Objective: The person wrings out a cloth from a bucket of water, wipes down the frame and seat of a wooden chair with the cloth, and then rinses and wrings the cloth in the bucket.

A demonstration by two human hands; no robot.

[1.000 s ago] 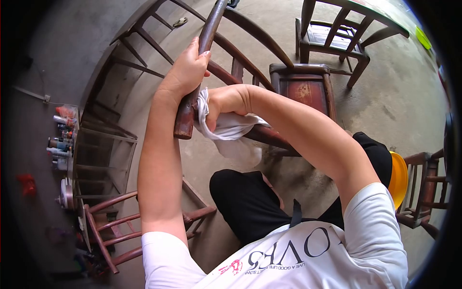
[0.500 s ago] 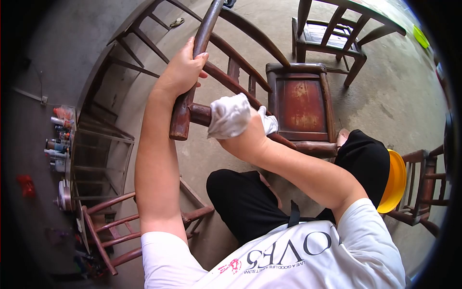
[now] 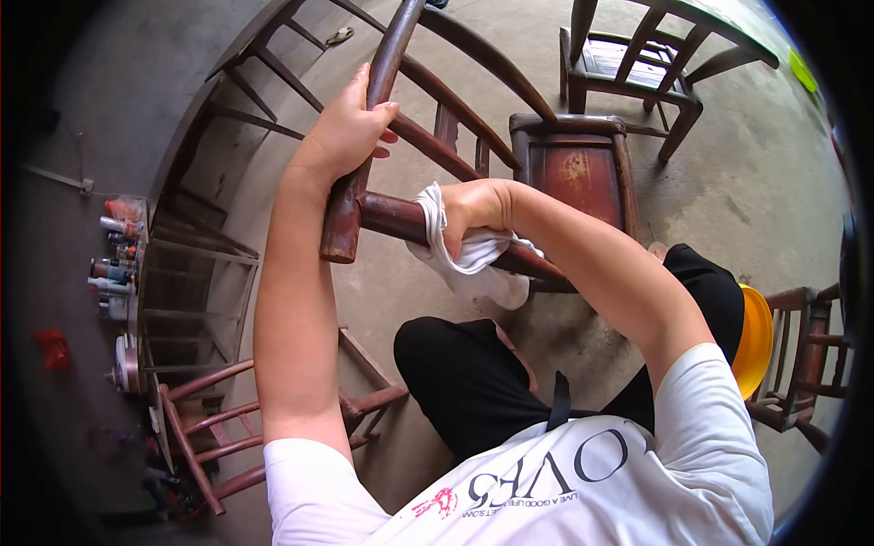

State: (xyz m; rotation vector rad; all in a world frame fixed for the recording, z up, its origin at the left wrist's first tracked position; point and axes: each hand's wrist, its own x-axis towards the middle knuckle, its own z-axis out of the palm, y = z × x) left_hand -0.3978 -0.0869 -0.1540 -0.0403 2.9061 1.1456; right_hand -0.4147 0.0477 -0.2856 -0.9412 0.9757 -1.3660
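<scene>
A dark red-brown wooden chair [image 3: 393,215] is tilted in front of me, its worn red seat [image 3: 575,177] facing up on the right. My left hand [image 3: 350,127] is wrapped round the thick leg post at the upper left, above its blunt end. My right hand [image 3: 473,207] grips a white cloth [image 3: 482,264], which is folded round the rail joining that post. The cloth's loose part hangs below the rail. Some of the right fingers are hidden behind the cloth and the wood.
Another wooden chair [image 3: 628,84] stands at the upper right. A small wooden chair [image 3: 214,454] is at the lower left. Behind my right knee is a yellow round object [image 3: 757,341], beside more chair parts [image 3: 801,364]. Bottles [image 3: 111,270] line the left edge.
My right hand has turned over and shifted slightly right and up. The cloth, bunched on the rail's end before, now wraps the rail and hangs below it. My left hand keeps its hold.
</scene>
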